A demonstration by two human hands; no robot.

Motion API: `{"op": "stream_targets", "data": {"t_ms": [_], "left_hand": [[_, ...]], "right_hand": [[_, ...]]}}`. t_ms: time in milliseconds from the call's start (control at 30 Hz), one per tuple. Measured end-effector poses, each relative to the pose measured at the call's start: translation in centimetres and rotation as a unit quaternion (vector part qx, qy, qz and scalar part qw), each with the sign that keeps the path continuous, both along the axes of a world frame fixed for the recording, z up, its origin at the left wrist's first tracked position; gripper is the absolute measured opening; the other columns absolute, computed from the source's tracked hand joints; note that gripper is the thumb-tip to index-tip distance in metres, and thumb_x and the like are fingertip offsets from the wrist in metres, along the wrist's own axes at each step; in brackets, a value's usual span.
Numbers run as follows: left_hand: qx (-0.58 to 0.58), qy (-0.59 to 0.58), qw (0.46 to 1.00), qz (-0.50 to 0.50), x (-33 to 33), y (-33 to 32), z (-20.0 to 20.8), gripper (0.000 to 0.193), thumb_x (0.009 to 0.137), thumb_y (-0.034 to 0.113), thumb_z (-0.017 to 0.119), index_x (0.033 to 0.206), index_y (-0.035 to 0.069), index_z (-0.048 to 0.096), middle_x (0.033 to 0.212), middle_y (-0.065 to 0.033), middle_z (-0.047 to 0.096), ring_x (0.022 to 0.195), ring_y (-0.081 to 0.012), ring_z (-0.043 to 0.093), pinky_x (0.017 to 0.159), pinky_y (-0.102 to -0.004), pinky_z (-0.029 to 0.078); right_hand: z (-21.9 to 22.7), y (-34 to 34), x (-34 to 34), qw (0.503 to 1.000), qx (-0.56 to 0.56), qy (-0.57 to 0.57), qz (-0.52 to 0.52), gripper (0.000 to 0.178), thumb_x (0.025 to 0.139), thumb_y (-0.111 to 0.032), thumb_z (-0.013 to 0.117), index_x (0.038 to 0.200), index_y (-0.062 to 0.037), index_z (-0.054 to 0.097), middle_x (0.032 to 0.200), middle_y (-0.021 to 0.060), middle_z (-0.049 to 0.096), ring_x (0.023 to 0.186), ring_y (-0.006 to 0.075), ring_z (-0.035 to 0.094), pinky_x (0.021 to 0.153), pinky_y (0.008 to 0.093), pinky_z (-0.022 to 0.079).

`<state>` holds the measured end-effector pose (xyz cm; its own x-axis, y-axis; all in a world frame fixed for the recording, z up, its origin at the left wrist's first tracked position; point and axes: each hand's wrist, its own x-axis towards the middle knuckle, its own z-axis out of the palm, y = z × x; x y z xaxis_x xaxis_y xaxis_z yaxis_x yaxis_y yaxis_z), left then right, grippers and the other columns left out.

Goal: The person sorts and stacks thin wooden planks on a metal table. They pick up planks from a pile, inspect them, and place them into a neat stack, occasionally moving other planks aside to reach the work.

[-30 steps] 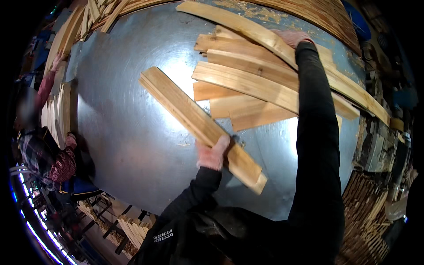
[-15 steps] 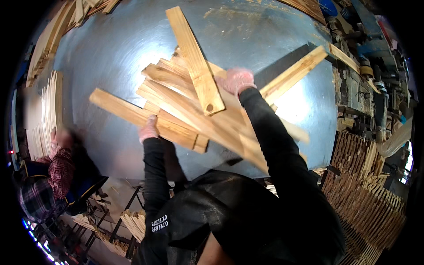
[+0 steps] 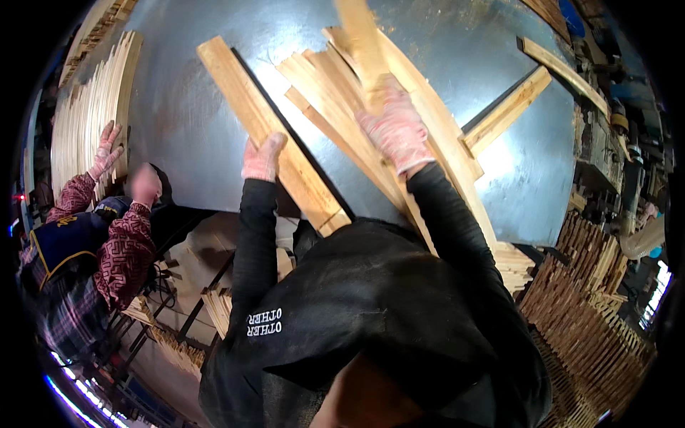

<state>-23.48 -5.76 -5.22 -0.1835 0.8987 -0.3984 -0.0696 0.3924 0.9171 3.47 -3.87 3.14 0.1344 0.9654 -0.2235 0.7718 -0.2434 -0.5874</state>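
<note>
Grey metal makes up the broad tabletop (image 3: 189,146), its sheen brightest around the boards. Off its right near corner rises a brown stack of wooden strips (image 3: 581,314). At the left sits a co-worker (image 3: 64,299) in plaid and patterned sleeves, beside a close-packed row of pale strips (image 3: 89,114) on the tabletop. Below, a dark-barred rack (image 3: 191,319) holds more pale strips (image 3: 217,307) — how many is hard to tell. A blue rounded container (image 3: 571,18) shows at the upper right, its contents too small to make out.

Mid-tabletop lies a loose fan of boards (image 3: 335,107), overlapping one another and slanting toward the near edge. To its left, well apart at the far end, is a ridged board (image 3: 300,172), tilted the same way; above the fan is a blurred board (image 3: 360,43). A short board (image 3: 508,110) lies to the fan's right.

The right hand (image 3: 396,128) has its fingers clamped on the blurred board's near end; the left hand (image 3: 262,158) grips the ridged board — thumb over the top, other fingers partly hidden.
</note>
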Motion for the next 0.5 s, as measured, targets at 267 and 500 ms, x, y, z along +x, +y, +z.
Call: {"op": "stream_targets", "data": {"t_ms": [267, 500], "left_hand": [[-0.099, -0.118, 0.988, 0.030, 2.5, 4.1, -6.4, 0.045, 0.085, 0.027, 0.074, 0.117, -0.003, 0.063, 0.107, -0.0070, 0.066, 0.099, -0.0206, 0.060, 0.093, -0.0326, 0.046], [0.073, 0.386, 0.882, -0.261, -6.4, 7.1, -7.4, 0.047, 0.084, 0.023, 0.072, 0.121, -0.002, 0.059, 0.107, -0.0140, 0.067, 0.099, -0.0232, 0.063, 0.090, -0.0330, 0.048]], "right_hand": [[-2.2, -9.2, -1.4, 0.956, 0.228, 0.003, 0.184, 0.080, 0.081, -0.053, 0.068, 0.139, -0.0020, 0.046, 0.143, 0.0246, 0.043, 0.130, 0.0372, 0.045, 0.105, 0.0456, 0.040], [-1.9, -12.7, 6.6, 0.906, 0.068, -0.297, 0.294, 0.065, 0.090, -0.035, 0.062, 0.142, -0.0019, 0.041, 0.142, 0.0181, 0.047, 0.128, 0.0298, 0.049, 0.100, 0.0406, 0.045]]}}
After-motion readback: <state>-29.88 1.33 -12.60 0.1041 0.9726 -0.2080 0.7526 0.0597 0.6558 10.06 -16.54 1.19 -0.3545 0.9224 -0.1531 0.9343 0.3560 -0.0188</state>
